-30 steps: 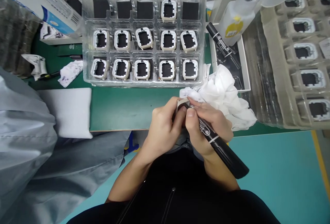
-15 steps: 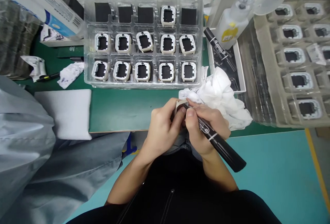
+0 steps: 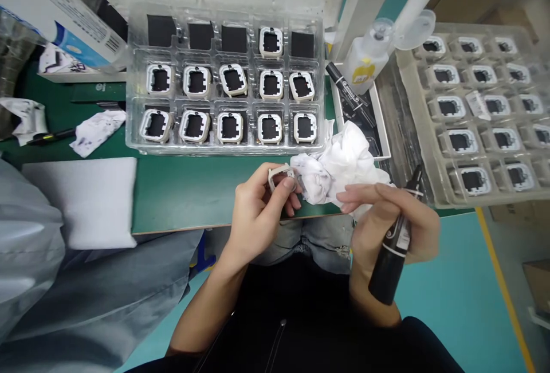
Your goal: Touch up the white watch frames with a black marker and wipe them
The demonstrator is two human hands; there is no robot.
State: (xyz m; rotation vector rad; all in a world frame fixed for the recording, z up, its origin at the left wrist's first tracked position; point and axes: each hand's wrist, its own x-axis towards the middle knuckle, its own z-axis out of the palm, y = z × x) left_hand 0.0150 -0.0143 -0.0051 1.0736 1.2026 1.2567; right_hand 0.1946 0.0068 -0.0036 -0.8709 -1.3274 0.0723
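Observation:
Pinched between the thumb and fingers of my left hand [image 3: 258, 207] is a small off-white watch case frame [image 3: 275, 176], held over the green table's front edge. My right hand [image 3: 395, 221] grips a black marker pen [image 3: 389, 270], its thick end pointing down toward me and its dark tip up and away. The fingers of that hand reach toward a crumpled white cloth [image 3: 348, 152]. Just left of the cloth's main heap, a stained part of it [image 3: 313, 178] lies close to my left fingertips. Beyond my hands, a clear plastic tray [image 3: 223, 146] holds several similar frames in its pockets.
At right, stacked trays [image 3: 436, 195] hold more frames. A white box [image 3: 384, 138] contains markers, with a pump bottle [image 3: 363, 63] beside it. On the left are a white foam sheet [image 3: 81, 201], stained tissue [image 3: 97, 132] and another person's grey clothing [image 3: 94, 298].
My right hand has drawn away to the right with the marker, now turned tip upward and off the frame. My left hand still holds the frame. The view has shifted slightly.

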